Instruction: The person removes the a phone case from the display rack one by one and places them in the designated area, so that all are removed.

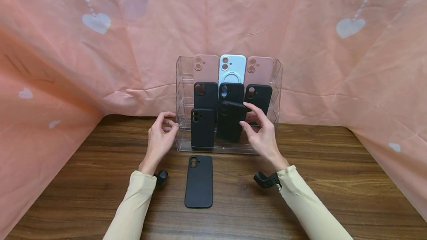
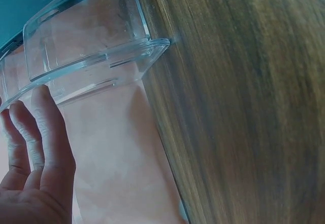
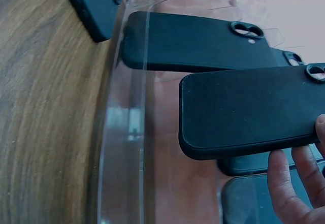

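A clear tiered display stand (image 1: 181, 84) holds phone cases: pink, light blue and pink on top, three black ones in the middle row, and one black case (image 1: 202, 129) at the bottom left. My right hand (image 1: 247, 116) pinches another black phone case (image 1: 230, 121) by its right edge, tilted in front of the stand's lower middle; the right wrist view shows this case (image 3: 254, 109) above my fingers (image 3: 292, 183). My left hand (image 1: 171, 121) touches the stand's left side, its fingers (image 2: 43, 132) lying against the clear wall (image 2: 91, 61). A further black case (image 1: 199, 180) lies flat on the table.
The wooden table (image 1: 317, 166) is walled by pink cloth with white hearts (image 1: 96, 22) at the back and on both sides. Small black wrist cameras (image 1: 267, 180) sit at my cuffs. The case lying flat is between my forearms.
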The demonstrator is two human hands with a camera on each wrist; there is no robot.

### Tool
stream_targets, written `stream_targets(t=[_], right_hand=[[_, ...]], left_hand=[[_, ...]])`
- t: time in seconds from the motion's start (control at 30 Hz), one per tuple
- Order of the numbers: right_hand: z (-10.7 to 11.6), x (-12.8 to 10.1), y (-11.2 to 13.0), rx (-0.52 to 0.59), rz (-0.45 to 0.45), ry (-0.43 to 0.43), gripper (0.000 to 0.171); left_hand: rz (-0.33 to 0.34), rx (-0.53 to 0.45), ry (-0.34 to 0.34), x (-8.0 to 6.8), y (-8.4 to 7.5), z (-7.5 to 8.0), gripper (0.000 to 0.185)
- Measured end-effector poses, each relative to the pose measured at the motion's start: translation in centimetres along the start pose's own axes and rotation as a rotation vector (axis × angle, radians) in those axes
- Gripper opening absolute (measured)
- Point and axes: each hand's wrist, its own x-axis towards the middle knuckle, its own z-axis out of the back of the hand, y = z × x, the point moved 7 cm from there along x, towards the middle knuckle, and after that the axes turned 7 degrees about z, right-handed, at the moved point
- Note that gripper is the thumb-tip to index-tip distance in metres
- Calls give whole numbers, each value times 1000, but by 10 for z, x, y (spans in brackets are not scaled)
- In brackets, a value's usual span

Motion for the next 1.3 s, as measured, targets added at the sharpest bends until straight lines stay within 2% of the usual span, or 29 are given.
stream_targets(t=[0.33, 0.7, 0.87, 1.07, 1.3], right_hand=[[11, 2, 13, 20, 26, -28, 62], [16, -4, 18, -11, 2, 12, 65], [16, -8, 19, 27, -25, 41, 64], [19, -17, 17, 43, -60, 55, 66], [16, -29, 10, 129, -106, 111, 66]], left_hand=[[-5, 6, 3, 1, -1, 0, 29], [3, 3, 2, 1, 0, 0, 30], [8, -12, 2, 1, 0, 0, 28], [44, -38, 21, 2, 3, -1, 20], [74, -50, 28, 2, 6, -1, 14]])
